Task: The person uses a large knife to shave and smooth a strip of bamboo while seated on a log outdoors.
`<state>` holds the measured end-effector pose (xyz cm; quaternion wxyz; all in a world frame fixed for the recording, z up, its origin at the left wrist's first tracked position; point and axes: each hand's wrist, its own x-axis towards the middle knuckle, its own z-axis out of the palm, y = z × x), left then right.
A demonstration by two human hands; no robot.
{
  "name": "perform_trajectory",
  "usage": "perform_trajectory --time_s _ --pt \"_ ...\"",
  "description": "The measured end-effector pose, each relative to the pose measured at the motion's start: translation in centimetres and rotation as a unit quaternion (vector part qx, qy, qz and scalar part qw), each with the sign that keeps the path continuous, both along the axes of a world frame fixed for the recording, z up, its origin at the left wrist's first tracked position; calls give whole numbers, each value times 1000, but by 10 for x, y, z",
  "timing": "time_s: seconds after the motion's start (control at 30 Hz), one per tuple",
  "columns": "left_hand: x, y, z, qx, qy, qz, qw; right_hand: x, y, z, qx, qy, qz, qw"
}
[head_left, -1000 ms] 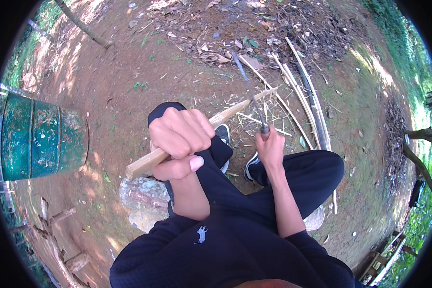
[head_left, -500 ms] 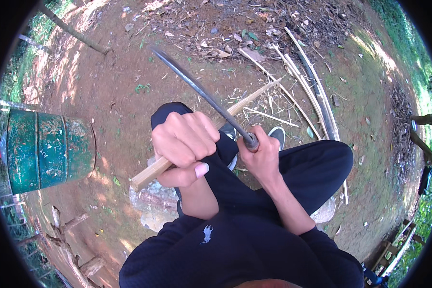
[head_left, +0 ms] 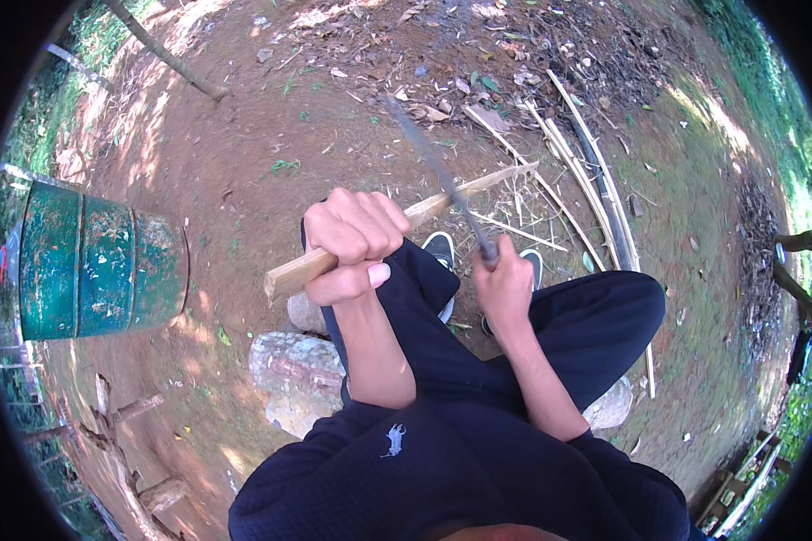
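My left hand is closed around a long pale bamboo stick, holding it slanted up to the right, its split tip over the dirt. A long dark knife sits in my right hand, which grips its handle; the blurred blade points up and left, crossing over the stick. I sit with dark trousers and dark shoes below the stick.
A green rusty drum lies on its side at the left. Several bamboo strips lie on the red dirt at the right among dry leaves. A stone is under me. Wood scraps lie at lower left.
My right hand has raised the knife: a second ago only its butt showed, then the blade lay along the stick, and now it stands steeper above it. My left hand keeps the stick.
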<state>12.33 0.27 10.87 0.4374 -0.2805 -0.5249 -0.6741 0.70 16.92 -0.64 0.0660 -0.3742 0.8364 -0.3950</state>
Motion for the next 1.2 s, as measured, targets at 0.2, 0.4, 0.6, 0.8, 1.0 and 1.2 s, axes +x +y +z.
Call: perform_trajectory --time_s 0.2,0.4,0.6,0.8,1.0,1.2 --pt "-11 9 8 -25 20 -34 999 -38 18 -28 92 -56 -89 990" --pt "-14 3 8 -52 19 -46 997 1 2 37 -40 -74 50 995" --pt "-12 1 8 -62 12 -54 997 -31 -2 -5 53 -66 -10 996" --pt "-21 11 16 -68 15 -42 997 -79 6 -67 140 -84 -98 982" --pt "-17 2 7 -45 13 -45 998 -22 -1 10 -5 -117 34 993" --pt "-11 3 8 -27 -3 -29 999 -25 -7 -18 -38 -51 32 997"
